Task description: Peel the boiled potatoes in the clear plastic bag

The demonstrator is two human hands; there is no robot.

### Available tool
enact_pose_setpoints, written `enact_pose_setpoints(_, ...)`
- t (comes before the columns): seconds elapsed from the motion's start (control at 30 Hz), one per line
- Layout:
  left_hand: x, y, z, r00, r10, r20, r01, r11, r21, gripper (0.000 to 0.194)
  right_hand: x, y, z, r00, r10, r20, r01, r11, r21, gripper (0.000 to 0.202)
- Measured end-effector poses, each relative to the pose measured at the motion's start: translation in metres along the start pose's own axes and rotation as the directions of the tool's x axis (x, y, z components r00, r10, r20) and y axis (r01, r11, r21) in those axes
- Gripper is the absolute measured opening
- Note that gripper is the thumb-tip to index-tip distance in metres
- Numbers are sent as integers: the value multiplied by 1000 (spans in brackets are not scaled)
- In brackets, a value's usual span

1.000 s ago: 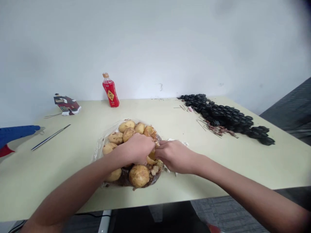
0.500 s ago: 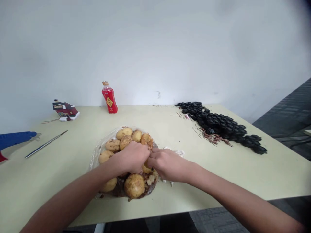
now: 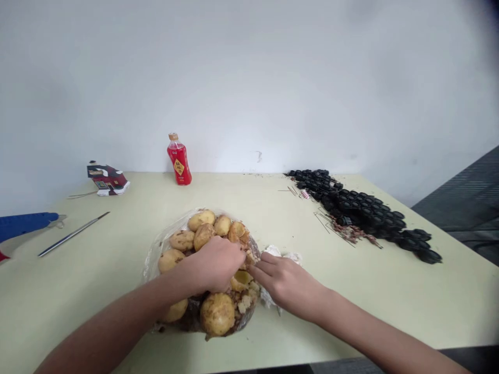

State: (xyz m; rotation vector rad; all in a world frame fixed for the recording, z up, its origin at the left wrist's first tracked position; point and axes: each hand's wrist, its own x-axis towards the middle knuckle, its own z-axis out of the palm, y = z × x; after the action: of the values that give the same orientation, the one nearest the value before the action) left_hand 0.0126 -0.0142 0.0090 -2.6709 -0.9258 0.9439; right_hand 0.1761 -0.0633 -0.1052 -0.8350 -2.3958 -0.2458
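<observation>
Right in front of me lies a heap of yellow-brown, potato-like pieces (image 3: 217, 314) with dark dirt on a clear plastic bag (image 3: 153, 259). A few are broken open, among them a hollow yellow shell (image 3: 240, 280) with pale crumbs beside it. My left hand (image 3: 222, 262) reaches over the middle of the heap with its fingers curled down; what they hold is hidden. At the heap's right edge is my right hand (image 3: 284, 283), its fingers stretched toward the left hand, with nothing visible in them. Crumpled white tissue (image 3: 273, 301) lies partly beneath my right hand.
A red drink bottle (image 3: 180, 162) and a small toy house (image 3: 108, 179) stand toward the back. At left are a blue glue gun (image 3: 27, 226) and a brush (image 3: 74, 235). Several black round parts (image 3: 358, 208), thin wires (image 3: 323, 221) and reddish scraps (image 3: 353, 232) lie at right.
My right hand has drawn away from my left, to the right and down, and its fingers have straightened. My left hand stays over the heap. The view has shifted slightly.
</observation>
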Motion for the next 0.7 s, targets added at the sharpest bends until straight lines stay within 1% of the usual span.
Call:
enact_pose_setpoints(0.07, 1, 0, 0, 1000, 1, 9, -1, 1000, 1, 27, -2, -3, 11, 994, -66, -90, 60, 996, -69, 25)
enact_pose_setpoints(0.1, 2, 0, -1, 1000, 1, 16, -1, 1000, 3, 27, -3, -4, 13, 993, -79, -90, 71, 994, -88, 25)
enact_pose_setpoints(0.17, 1, 1, -3, 999, 5, 36, -6, 1000, 7, 29, -4, -7, 13, 998, -62, -15, 60, 995, -74, 22)
enact_pose_setpoints(0.27, -1, 3, -6, 999, 11, 46, -11, 1000, 12, 30, -4, -11, 4, 987, 9, 158, -9, 1000, -1, 19)
enact_pose_setpoints(0.33, -2, 3, -7, 1000, 8, 30, -9, 1000, 15, 30, 0, -14, 0, 983, 20, 184, -18, 1000, -8, 18)
enact_pose_setpoints(0.4, -2, 4, -5, 1000, 8, 22, -9, 1000, 21, 30, 5, -16, -2, 982, 36, 183, -25, 998, -61, 18)
enact_pose_setpoints(0.47, -1, 4, -2, 999, 7, 31, -8, 999, 31, 30, 12, -16, -3, 968, 62, 244, -47, 997, -64, 19)
enact_pose_setpoints(0.53, 0, 4, 1, 1000, 18, 21, -19, 999, 44, 29, 20, -12, -6, 935, 83, 345, -91, 996, 8, 17)
enact_pose_setpoints(0.6, 2, 5, 4, 999, 31, 12, -32, 998, 53, 28, 27, -5, -12, 895, 84, 438, -143, 984, 105, 19)
enact_pose_setpoints(0.63, 2, 5, 5, 999, 36, 13, -37, 998, 53, 28, 30, 0, -15, 882, 100, 461, -179, 975, 132, 21)
enact_pose_setpoints(0.7, 2, 6, 4, 999, 26, 29, -28, 998, 48, 31, 33, 9, -18, 883, 75, 463, -200, 953, 228, 24)
